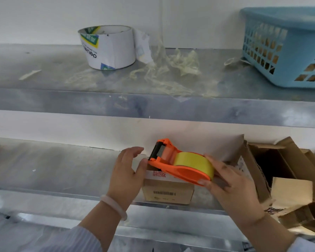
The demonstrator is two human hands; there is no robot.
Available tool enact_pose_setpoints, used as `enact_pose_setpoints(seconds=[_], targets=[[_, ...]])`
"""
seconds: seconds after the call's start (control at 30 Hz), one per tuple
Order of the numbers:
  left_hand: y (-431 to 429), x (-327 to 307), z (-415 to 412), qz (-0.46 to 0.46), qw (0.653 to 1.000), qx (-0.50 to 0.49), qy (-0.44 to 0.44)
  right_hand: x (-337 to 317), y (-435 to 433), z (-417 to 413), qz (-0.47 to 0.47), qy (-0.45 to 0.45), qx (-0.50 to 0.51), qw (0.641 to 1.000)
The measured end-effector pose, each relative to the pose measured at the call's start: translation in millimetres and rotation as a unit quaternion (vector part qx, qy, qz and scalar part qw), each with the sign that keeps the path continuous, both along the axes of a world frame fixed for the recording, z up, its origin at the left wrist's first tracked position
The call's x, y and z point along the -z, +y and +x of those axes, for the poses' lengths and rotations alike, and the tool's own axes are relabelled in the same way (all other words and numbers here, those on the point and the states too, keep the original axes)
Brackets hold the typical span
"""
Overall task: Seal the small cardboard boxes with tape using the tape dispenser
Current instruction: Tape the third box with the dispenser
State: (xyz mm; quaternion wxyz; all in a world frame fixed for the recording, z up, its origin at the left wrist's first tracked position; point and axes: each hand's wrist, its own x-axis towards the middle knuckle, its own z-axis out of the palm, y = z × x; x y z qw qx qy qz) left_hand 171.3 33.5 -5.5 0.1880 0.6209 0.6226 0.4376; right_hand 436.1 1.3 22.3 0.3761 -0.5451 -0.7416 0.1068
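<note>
Tape dispenser set on a small box at the front of the lower shelf

The right hand [231, 186] grips the rear of the orange tape dispenser [182, 170], which lies on top of the small cardboard box [167, 193] at the front edge of the lower shelf [53, 166]. The left hand [127, 171], fingers relaxed, rests against the box's left end. Opened cartons [280, 170] crowd the shelf's right end. On the upper shelf [44, 70], a white roll [113, 50] stands near the back edge beside tangled tape scraps [171, 70], and a blue basket [287, 51] sits at the right end.
</note>
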Motion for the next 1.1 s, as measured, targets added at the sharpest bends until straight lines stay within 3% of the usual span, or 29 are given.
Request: enact_pose_setpoints(seconds=[0.1, 0.2, 0.27, 0.37, 0.43, 0.53, 0.77, 0.9, 1.1], targets=[[-6.5, -14.3, 3.4, -0.026, 0.988, 0.037, -0.15, 1.3, 3.0, -1.4, -0.011, 0.008, -0.01, 1.0], [-10.4, -20.2, -1.7, -0.06, 0.961, 0.1, -0.249, -1.2, 8.8, -2.9, -0.056, 0.139, -0.04, 0.988], [-12.1, -21.5, -7.1, -0.042, 0.976, 0.125, -0.176, -4.2, 12.2, -3.1, -0.074, 0.205, -0.064, 0.974], [-10.5, -32.4, -9.8, 0.058, 0.989, 0.131, 0.022, -9.6, 14.0, -1.5, -0.049, 0.185, -0.082, 0.978], [-8.7, -48.6, -1.7, 0.041, 0.99, 0.132, 0.017, -9.7, 15.0, 1.9, -0.03, 0.123, -0.073, 0.989], [0.9, -65.2, 7.9, -0.058, 0.994, 0.084, 0.032, -8.7, 15.7, 4.8, -0.011, 0.048, -0.066, 0.997], [11.5, -76.1, 7.8, -0.178, 0.981, 0.047, 0.063, 0.4, 18.1, 8.9, 0.056, -0.04, -0.082, 0.994], [14.7, -77.2, 9.5, -0.201, 0.978, 0.054, 0.015, 2.1, 20.5, 9.6, 0.058, -0.041, -0.076, 0.995], [14.3, -79.3, 3.7, -0.278, 0.935, 0.08, -0.205, 3.9, 24.3, 12.4, 0.055, -0.023, -0.066, 0.996]])
